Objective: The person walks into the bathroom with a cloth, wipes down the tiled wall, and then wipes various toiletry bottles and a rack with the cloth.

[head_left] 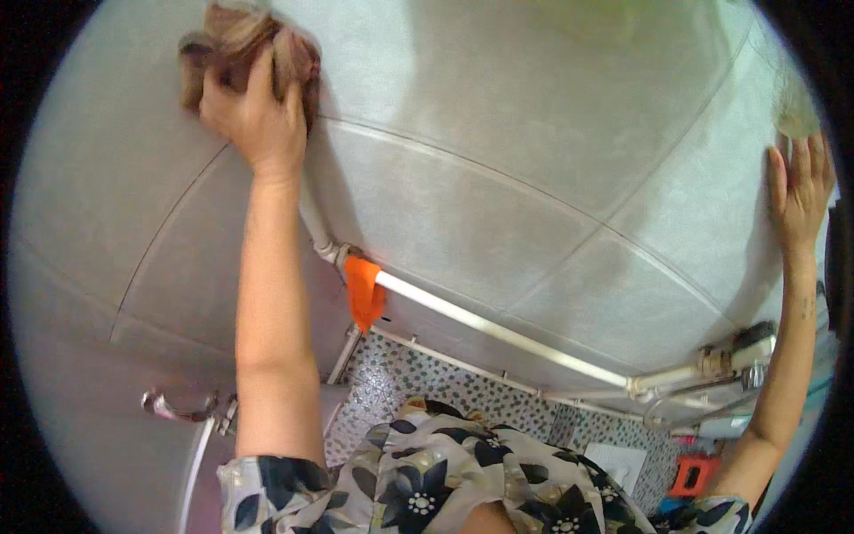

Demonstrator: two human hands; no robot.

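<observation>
My left hand [258,125] is raised at the upper left, its fingers curled into a bunched brown and tan cloth [238,34]. The cloth is pressed up against the grey tiled wall [498,160] and looks slightly blurred. At the far right, my right hand [801,196] is held up with fingers stretched out, lying against the wall and holding nothing. A pale, roundish shape [796,116] shows just above its fingertips; I cannot make out what it is.
A white pipe [498,329] runs along the wall, with an orange cloth [363,294] hanging at its left bend. A metal tap [182,407] juts out at lower left. Pipe fittings [712,359] sit at right. Below are a pebble-patterned floor [454,378] and a red-orange plastic item [694,474].
</observation>
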